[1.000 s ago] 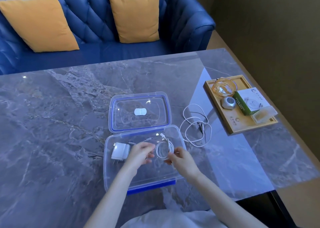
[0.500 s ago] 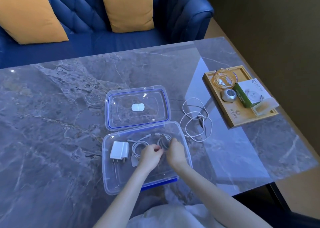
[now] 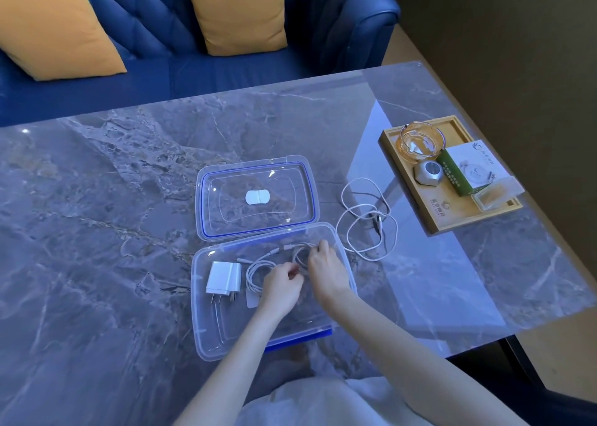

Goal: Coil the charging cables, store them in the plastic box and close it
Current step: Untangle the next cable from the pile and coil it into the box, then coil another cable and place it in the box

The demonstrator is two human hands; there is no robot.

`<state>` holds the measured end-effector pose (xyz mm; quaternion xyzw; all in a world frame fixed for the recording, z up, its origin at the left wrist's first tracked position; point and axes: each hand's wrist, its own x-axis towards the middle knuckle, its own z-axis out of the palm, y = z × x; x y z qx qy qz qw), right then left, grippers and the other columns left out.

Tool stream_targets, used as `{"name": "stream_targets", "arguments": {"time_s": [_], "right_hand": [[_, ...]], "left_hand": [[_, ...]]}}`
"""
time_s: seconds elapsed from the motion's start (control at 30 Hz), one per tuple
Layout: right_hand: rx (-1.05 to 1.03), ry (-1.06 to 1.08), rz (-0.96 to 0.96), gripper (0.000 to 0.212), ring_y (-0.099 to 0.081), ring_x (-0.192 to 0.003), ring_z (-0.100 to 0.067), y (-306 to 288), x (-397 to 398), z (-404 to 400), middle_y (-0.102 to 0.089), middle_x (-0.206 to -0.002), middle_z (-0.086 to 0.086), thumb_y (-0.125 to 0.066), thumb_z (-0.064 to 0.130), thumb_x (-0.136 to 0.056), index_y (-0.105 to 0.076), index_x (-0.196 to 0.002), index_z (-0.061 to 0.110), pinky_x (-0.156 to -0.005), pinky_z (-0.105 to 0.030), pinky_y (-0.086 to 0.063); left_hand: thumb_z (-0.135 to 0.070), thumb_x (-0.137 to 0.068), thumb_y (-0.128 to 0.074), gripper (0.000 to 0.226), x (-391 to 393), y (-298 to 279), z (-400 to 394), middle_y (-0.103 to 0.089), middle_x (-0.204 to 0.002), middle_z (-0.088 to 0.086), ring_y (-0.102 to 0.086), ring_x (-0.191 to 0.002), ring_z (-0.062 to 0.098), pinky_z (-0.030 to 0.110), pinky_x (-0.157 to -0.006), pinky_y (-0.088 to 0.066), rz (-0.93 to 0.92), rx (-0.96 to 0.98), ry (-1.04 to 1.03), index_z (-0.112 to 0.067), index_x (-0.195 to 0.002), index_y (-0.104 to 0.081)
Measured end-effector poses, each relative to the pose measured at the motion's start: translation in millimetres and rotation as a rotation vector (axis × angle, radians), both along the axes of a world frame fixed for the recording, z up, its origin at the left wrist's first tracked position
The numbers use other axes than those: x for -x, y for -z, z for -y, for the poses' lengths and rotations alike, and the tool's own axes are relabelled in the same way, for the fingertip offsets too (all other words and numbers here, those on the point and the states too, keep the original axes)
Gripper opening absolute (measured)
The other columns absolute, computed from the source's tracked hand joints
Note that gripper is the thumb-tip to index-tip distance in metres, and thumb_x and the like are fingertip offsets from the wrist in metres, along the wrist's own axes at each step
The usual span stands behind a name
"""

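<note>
Head view, the only one available, looks down on a grey marble table (image 3: 113,231). We see the clear plastic box (image 3: 206,328) lying open near the front edge, its lid (image 3: 255,196) flat on the table just behind it, inner side up, with a blue seal round the rim.

Inside the box we find a white charger plug (image 3: 224,277) at the left, prongs toward us, and beside it a coiled white cable (image 3: 256,269) resting on the box floor. A second coiled cable (image 3: 298,254) lies in the right half of the box, under both hands.

Our left hand (image 3: 281,288) reaches into the box with its fingers curled and its fingertips pinched on the cable strands between the two coils. Our right hand (image 3: 326,272) is beside it, knuckles up, with the fingertips closed on the far edge of the second coil. We cannot tell exactly which strand each finger holds, since the loops overlap there.

A third cable (image 3: 366,219) lies loose and uncoiled on the table just right of the box, apart from both hands.

Farther right we note a wooden tray (image 3: 433,219) carrying a glass bowl (image 3: 420,143), a small grey gadget (image 3: 429,173), a green and white carton (image 3: 468,170) and a small clear case (image 3: 494,196).

Beyond the table stands a blue sofa (image 3: 323,21) with two orange cushions (image 3: 235,8).
</note>
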<state>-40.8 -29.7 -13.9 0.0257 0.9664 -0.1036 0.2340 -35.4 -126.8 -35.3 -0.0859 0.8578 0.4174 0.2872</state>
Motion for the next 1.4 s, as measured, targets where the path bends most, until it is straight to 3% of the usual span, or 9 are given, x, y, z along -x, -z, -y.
{"name": "stream_targets", "arguments": {"time_s": [0.1, 0.27, 0.4, 0.6, 0.8, 0.93, 1.1, 1.23, 1.4], "right_hand": [[-0.045, -0.109, 0.023, 0.03, -0.039, -0.117, -0.033, 7, -2, -3, -0.049, -0.125, -0.021, -0.039, 0.0, -0.09, -0.045, -0.119, -0.005, -0.104, -0.037, -0.033], [0.059, -0.022, 0.018, 0.041, -0.037, -0.125, -0.034, -2, 0, -5, -0.037, -0.135, -0.024, -0.042, -0.005, -0.088, -0.033, -0.128, -0.008, -0.102, -0.035, -0.033], [0.258, 0.125, -0.047, 0.042, -0.05, -0.117, -0.035, -19, 2, -23, -0.049, -0.128, -0.023, -0.039, -0.01, -0.082, -0.042, -0.123, -0.004, -0.093, -0.039, -0.041], [0.477, 0.249, -0.296, 0.027, -0.06, -0.098, -0.028, -46, -1, -91, -0.067, -0.107, -0.013, -0.046, 0.01, -0.09, -0.06, -0.113, 0.008, -0.084, -0.031, -0.045], [0.109, 0.106, -0.514, 0.03, -0.063, -0.087, -0.034, -9, -15, -144, -0.068, -0.097, -0.012, -0.069, 0.006, -0.073, -0.064, -0.102, 0.005, -0.067, -0.035, -0.051], [0.044, 0.102, -0.457, 0.042, -0.064, -0.084, -0.038, 24, -17, -153, -0.066, -0.096, -0.015, -0.076, 0.003, -0.057, -0.062, -0.096, 0.002, -0.061, -0.041, -0.056], [0.094, 0.287, -0.304, 0.038, -0.052, -0.104, -0.041, 44, -13, -157, -0.055, -0.116, -0.02, -0.055, 0.002, -0.078, -0.05, -0.115, 0.0, -0.079, -0.046, -0.048], [0.294, 0.499, -0.221, 0.036, -0.05, -0.111, -0.033, 49, -8, -160, -0.053, -0.122, -0.013, -0.048, 0.011, -0.088, -0.043, -0.123, 0.008, -0.085, -0.043, -0.045], [0.592, 0.859, -0.232, 0.03, -0.061, -0.087, -0.024, 49, 1, -163, -0.066, -0.09, -0.006, -0.052, 0.012, -0.089, -0.055, -0.118, 0.009, -0.084, -0.038, -0.048]], "left_hand": [[-0.014, -0.087, -0.045, 0.034, 2, -1, 0, -0.066, -0.114, 0.011, -0.061, -0.102, 0.028, 0.037, -0.091, -0.048, -0.008, 0.003, 0.006, -0.012, -0.117, -0.06], [-0.011, -0.089, -0.045, 0.034, 3, -6, 3, -0.062, -0.123, 0.01, -0.056, -0.115, 0.024, 0.031, -0.098, -0.041, -0.023, 0.026, 0.046, -0.008, -0.12, -0.058], [-0.015, -0.09, -0.045, 0.027, 14, -18, 6, -0.067, -0.113, 0.012, -0.06, -0.106, 0.029, 0.032, -0.088, -0.045, -0.093, 0.129, 0.162, -0.009, -0.11, -0.063], [-0.022, -0.093, -0.04, 0.027, 40, -52, -13, -0.061, -0.113, 0.009, -0.056, -0.105, 0.031, 0.037, -0.08, -0.044, -0.477, 0.426, 0.415, -0.012, -0.11, -0.059], [-0.014, -0.065, -0.077, 0.027, 57, -51, -63, -0.069, -0.091, 0.006, -0.066, -0.084, 0.028, 0.033, -0.063, -0.053, -0.908, 0.419, 0.697, -0.011, -0.09, -0.068], [-0.032, -0.055, -0.078, 0.032, 59, -29, -96, -0.07, -0.101, -0.002, -0.066, -0.096, 0.019, 0.027, -0.073, -0.05, -0.908, 0.59, 0.985, -0.02, -0.083, -0.069], [-0.034, -0.05, -0.078, 0.022, 63, -3, -123, -0.067, -0.075, -0.006, -0.065, -0.081, 0.016, 0.025, -0.065, -0.046, -0.77, 0.711, 1.217, -0.021, -0.064, -0.067], [-0.014, -0.085, -0.047, 0.024, 64, 9, -133, -0.058, -0.113, 0.008, -0.05, -0.112, 0.028, 0.036, -0.087, -0.039, -0.604, 0.735, 1.28, -0.009, -0.106, -0.059], [-0.004, -0.087, -0.046, 0.024, 67, 9, -143, -0.058, -0.116, 0.012, -0.055, -0.111, 0.031, 0.039, -0.084, -0.046, -0.503, 0.679, 1.198, -0.006, -0.11, -0.053]]}}
